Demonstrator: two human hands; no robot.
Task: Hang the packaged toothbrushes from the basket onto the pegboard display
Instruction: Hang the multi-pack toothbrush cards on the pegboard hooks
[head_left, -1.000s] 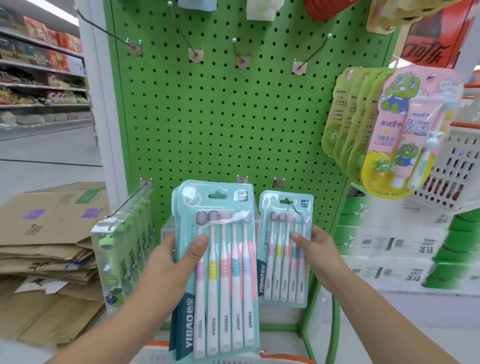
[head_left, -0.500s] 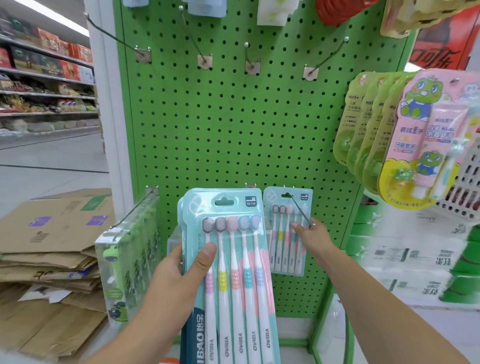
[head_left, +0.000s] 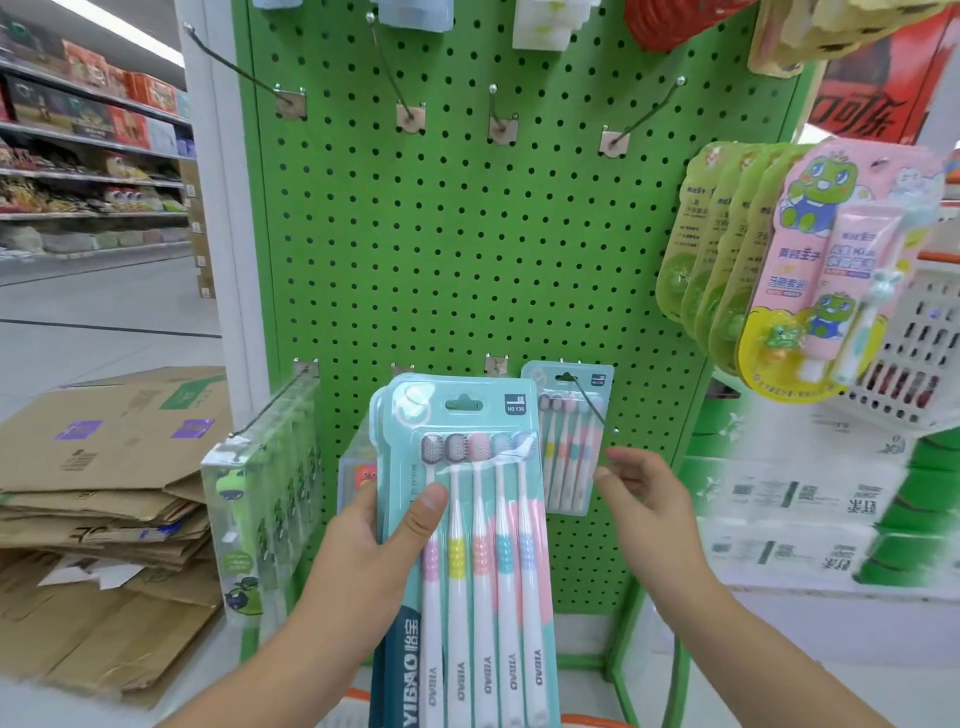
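Your left hand (head_left: 363, 540) is gripping a stack of toothbrush packs (head_left: 467, 545) upright in front of the green pegboard (head_left: 467, 260), thumb lying across the front pack and fingers behind. Your right hand (head_left: 644, 493) is hovering loosely open and holding nothing, just below the tip of a peg hook (head_left: 592, 408). One smaller-looking toothbrush pack (head_left: 569, 441) is hanging on that hook, close against the board. An orange rim (head_left: 597, 721) is showing at the bottom edge. Flattened cardboard (head_left: 104, 467) is lying piled at the left.
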